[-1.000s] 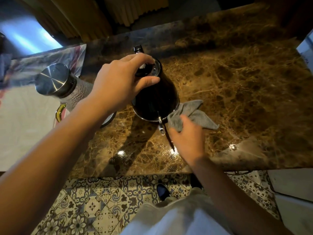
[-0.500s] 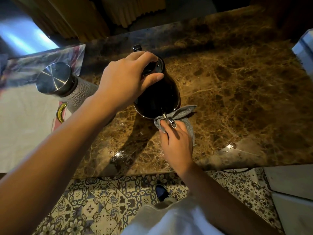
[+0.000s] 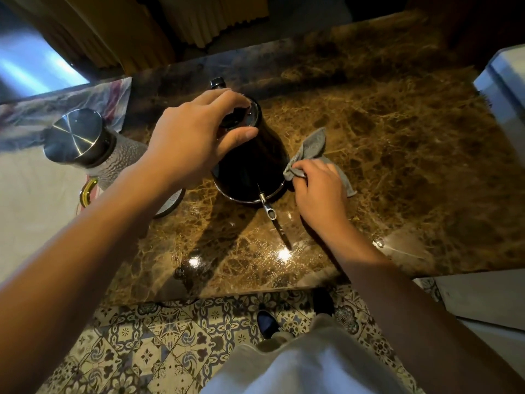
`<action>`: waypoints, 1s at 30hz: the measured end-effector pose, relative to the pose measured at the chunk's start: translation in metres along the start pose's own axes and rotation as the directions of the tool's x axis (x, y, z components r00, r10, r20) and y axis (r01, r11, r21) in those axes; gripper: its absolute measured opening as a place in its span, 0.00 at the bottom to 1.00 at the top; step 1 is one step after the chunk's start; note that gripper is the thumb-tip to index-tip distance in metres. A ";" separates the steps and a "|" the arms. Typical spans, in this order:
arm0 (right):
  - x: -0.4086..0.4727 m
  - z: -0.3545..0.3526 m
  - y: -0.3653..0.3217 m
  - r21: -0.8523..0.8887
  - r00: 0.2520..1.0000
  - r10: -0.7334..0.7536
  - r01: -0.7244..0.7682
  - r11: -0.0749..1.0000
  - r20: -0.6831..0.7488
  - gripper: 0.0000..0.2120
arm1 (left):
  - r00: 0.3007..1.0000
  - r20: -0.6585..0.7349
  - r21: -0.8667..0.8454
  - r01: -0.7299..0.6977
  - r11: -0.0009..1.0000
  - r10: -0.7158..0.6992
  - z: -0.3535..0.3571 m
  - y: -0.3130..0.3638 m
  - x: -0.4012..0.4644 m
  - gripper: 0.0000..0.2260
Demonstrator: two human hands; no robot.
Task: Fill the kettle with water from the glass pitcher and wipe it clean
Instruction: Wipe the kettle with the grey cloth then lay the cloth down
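Observation:
A black kettle [image 3: 250, 169] with a thin metal spout pointing toward me stands upright on the brown marble counter [image 3: 383, 172]. My left hand [image 3: 193, 137] grips the kettle's top, fingers curled over the lid. My right hand [image 3: 319, 189] holds a grey cloth [image 3: 311, 150] and presses it against the kettle's lower right side. The glass pitcher [image 3: 85, 143], textured with a steel lid and a gold handle, stands to the left of the kettle.
A round kettle base [image 3: 170, 203] peeks out under my left forearm. A white and patterned cloth [image 3: 31, 194] covers the surface at left. A white appliance [image 3: 505, 81] sits at the right edge. Patterned floor tiles lie below the counter's near edge.
My right hand moved the cloth from the spout at the kettle's front round to its right side. The left hand kept its grip on the top.

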State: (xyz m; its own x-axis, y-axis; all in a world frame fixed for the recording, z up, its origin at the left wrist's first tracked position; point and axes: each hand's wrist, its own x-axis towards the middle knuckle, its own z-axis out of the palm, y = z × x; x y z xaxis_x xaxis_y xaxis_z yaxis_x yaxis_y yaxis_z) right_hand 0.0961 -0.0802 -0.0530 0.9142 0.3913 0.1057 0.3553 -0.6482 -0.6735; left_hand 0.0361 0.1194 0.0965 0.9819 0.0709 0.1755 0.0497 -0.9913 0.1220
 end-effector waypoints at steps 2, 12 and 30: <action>0.007 -0.009 -0.001 0.005 0.998 -0.038 0.038 0.999 -0.058 0.12 | 1.000 0.025 -0.036 -0.009 0.999 0.010 -0.002 -0.002 -0.003 0.25; 0.027 0.005 -0.036 0.604 0.928 0.121 -0.324 0.728 0.351 0.29 | 0.997 0.076 -0.162 0.010 0.987 0.003 -0.007 -0.004 -0.011 0.25; -0.052 0.032 -0.041 0.459 0.913 -0.403 0.388 0.799 -0.070 0.35 | 0.997 0.065 -0.130 0.038 0.991 -0.029 -0.005 -0.005 -0.009 0.24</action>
State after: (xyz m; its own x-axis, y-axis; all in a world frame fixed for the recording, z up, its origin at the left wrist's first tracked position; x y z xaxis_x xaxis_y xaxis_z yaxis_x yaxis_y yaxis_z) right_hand 0.0278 -0.0533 -0.0546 0.7047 0.5726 0.4189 0.5490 -0.0661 -0.8332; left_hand 0.0265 0.1242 0.0993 0.9899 0.0926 0.1076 0.0626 -0.9651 0.2545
